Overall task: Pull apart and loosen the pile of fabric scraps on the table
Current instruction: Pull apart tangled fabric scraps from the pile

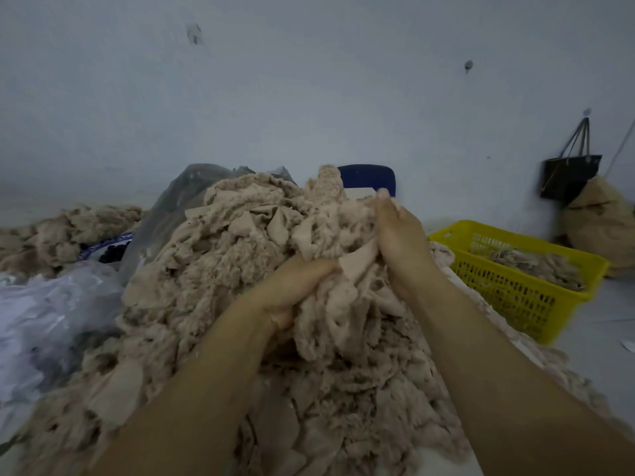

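Gripping a clump of scraps, the left fingers curl tight round it, cloth bunched in the fist. Left hand sits mid-slope on the near face of the pile. Right fingers run fairly straight and close together, tips up near the crest, laid against the cloth. The thumb is buried, so cannot tell whether it pinches anything. Right hand is just beside the left, a flat strip of cloth between the two. Both forearms are bare, reaching in from the near edge.

Pile: tall, beige, dense and matted, heaped on the table and spilling around both arms to the near edge. Near skirt looks flatter and looser. Crest and left flank look clumped.

Progress, my judgement: early to middle. One handful is in work near the top; most of the mass looks not yet pulled apart. Left to do: crest, left flank, whatever lies on the hidden far side.

Around:
- Basket, yellow, right of the pile, a few scraps inside.
- Plastic bags to the left.
- Second heap far left.
- Chair back, blue, behind the crest.
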`<control>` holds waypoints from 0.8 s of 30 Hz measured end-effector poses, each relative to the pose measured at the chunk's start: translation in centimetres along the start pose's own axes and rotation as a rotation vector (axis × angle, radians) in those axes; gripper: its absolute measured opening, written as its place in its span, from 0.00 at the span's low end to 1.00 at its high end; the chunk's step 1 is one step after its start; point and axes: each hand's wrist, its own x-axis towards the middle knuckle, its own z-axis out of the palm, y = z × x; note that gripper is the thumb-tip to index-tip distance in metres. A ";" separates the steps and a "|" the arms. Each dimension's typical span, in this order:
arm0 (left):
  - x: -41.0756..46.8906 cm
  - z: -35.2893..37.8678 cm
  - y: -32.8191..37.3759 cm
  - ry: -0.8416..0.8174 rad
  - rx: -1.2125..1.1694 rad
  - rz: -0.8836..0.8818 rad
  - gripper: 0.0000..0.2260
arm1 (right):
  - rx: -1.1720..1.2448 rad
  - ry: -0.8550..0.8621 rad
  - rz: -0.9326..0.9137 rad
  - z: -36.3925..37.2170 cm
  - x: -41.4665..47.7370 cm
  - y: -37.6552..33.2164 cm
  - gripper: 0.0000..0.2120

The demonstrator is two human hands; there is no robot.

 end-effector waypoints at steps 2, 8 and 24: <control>-0.1 -1.2 0.4 0.083 -0.069 0.026 0.20 | 0.112 0.096 0.103 -1.7 0.6 0.8 0.20; -0.5 -4.8 1.2 0.217 -0.351 0.074 0.16 | 0.190 0.227 0.326 -6.2 0.4 5.0 0.22; 0.4 0.8 5.4 -0.040 -0.770 0.261 0.11 | -0.344 -0.417 0.014 6.0 -4.0 6.8 0.08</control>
